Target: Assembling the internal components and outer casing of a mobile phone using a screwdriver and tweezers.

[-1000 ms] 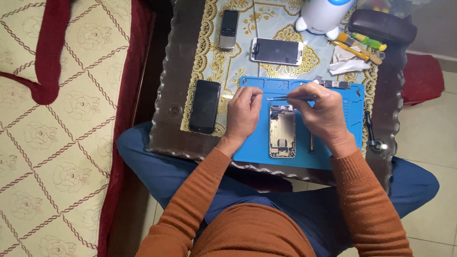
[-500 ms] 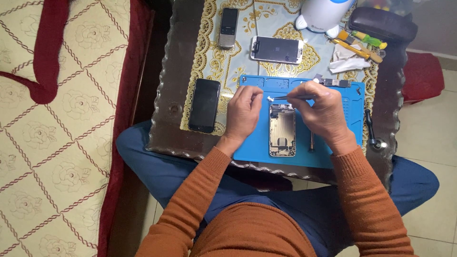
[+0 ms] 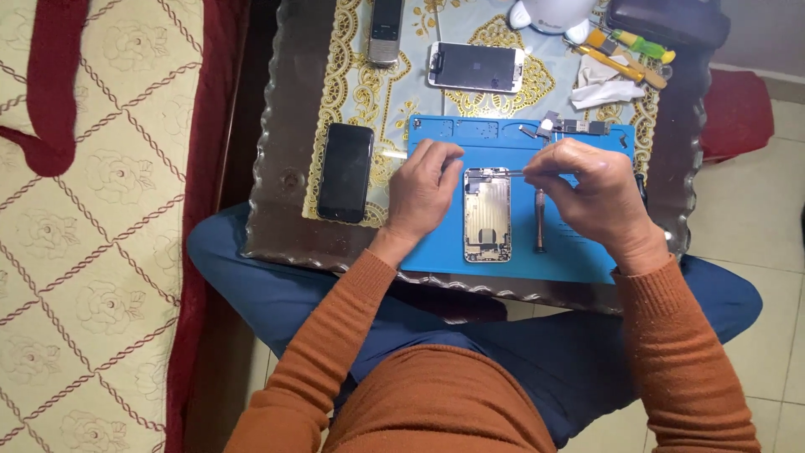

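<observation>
Right hand (image 3: 591,189) pinching thin tweezers (image 3: 513,174) at top edge of opened phone shell (image 3: 487,215), left hand (image 3: 429,189) fingers curled, resting just left of shell, on blue mat (image 3: 503,260), black phone (image 3: 345,172) farther left

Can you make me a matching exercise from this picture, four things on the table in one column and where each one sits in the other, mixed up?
Things:
1. Opened silver phone housing
2. Black slab phone with dark screen
3. White-framed phone lying sideways
4. Slim brown-handled screwdriver

Places:
A. On the gold-patterned cloth, left of the blue mat
B. On the blue mat between the left hand and right hand
C. On the blue mat, under the right hand
D. On the cloth beyond the mat's far edge

Pairs: 1-B, 2-A, 3-D, 4-C
</observation>
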